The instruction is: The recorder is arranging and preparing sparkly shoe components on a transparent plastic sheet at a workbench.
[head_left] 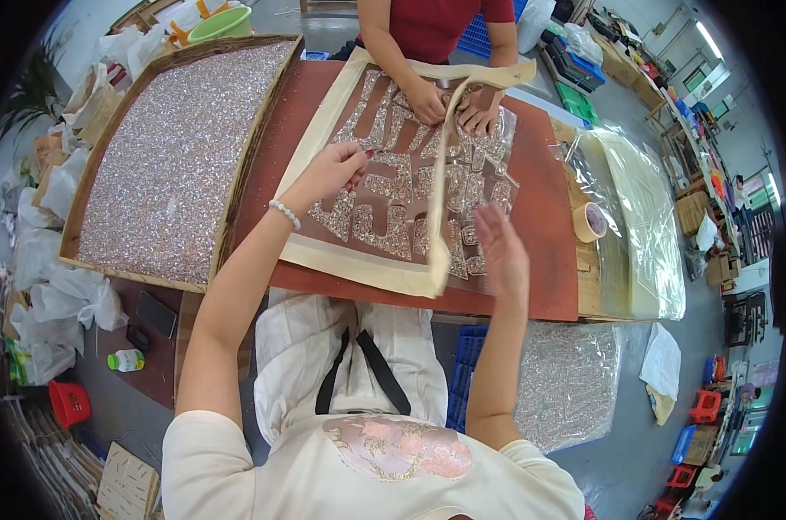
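My left hand (334, 172) is closed in a pinch above the left part of a brown sheet (381, 232) covered with sparkling, rhinestone-like shapes. A small dark reddish tip shows at its fingers; what it is I cannot make out. My right hand (504, 251), slightly blurred, is raised with fingers stretched over the sheet's right side and holds nothing. A cream border (310, 156) frames the sheet, and a cream strip (440, 199) stands curled up across it. Opposite me, a co-worker's two hands (427, 102) work at the sheet's far part, one on each side of the strip.
To the left, a wooden tray (225, 221) holds loose sparkling stones. Reddish-brown board (549, 260) covers the table under the sheet. A tape roll (590, 223) and clear plastic sheets (649, 225) lie at the right. Below the table's right edge sits a wrapped sparkling sheet (570, 381).
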Demonstrator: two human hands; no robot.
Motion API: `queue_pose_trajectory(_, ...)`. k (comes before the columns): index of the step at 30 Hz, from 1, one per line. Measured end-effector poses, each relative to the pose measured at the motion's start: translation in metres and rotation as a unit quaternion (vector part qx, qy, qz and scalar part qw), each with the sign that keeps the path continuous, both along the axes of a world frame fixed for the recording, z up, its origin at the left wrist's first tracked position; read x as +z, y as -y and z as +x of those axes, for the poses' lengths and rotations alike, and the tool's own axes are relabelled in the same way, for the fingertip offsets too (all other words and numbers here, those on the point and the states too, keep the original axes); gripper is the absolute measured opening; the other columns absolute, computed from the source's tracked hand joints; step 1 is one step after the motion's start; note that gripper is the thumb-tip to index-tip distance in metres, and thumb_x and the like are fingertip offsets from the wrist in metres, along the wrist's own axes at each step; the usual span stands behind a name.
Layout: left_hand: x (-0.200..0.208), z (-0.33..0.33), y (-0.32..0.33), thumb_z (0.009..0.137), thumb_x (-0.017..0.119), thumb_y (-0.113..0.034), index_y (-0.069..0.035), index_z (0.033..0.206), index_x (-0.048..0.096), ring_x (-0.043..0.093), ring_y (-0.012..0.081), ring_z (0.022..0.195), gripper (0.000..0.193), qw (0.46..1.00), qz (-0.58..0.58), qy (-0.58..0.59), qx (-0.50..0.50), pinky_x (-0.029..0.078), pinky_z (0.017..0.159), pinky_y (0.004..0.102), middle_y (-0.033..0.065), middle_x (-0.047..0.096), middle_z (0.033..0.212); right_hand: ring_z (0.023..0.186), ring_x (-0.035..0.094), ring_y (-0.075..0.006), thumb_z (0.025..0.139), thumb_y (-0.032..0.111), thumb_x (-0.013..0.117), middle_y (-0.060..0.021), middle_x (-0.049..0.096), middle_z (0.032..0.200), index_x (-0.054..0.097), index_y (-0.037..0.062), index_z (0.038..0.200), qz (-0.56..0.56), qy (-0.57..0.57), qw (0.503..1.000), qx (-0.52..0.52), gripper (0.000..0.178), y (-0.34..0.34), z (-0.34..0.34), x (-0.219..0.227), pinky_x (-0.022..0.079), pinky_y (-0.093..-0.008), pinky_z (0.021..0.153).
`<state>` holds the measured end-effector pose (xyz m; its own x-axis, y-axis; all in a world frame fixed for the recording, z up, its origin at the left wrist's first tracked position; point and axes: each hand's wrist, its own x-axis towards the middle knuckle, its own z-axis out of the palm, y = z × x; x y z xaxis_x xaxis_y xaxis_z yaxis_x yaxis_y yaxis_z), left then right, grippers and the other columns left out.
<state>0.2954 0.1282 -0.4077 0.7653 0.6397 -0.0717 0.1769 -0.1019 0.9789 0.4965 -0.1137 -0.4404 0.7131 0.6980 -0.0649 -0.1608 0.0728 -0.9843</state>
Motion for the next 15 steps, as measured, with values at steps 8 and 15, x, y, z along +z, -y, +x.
queue_pose_trajectory(8,-0.024,0.062,0.013,0.089,0.063,-0.027,-0.002,0.085,0.059,0.065,0.0291,0.071,0.025,0.916,0.395,-0.072,0.012,0.051,0.063,0.0391,0.0128,0.065,0.076,0.090,0.064,-0.0207,0.090,0.031,0.065,-0.0137,0.067,0.102,0.058,-0.0062,0.119,-0.133,0.356,0.925,0.021,0.048,-0.093,0.050,0.001,0.050,-0.0333,0.079)
queue_pose_trajectory(15,-0.051,0.099,0.032,0.087,0.061,-0.025,-0.002,0.094,0.059,0.067,0.0334,0.076,0.024,0.835,0.525,-0.156,0.047,0.054,0.067,0.0423,0.0153,0.067,0.081,0.074,0.059,-0.0170,0.090,0.038,0.064,-0.0096,0.066,0.085,0.064,-0.0047,0.100,-0.050,0.315,0.942,0.100,0.044,-0.124,0.013,0.012,0.047,-0.0327,0.069)
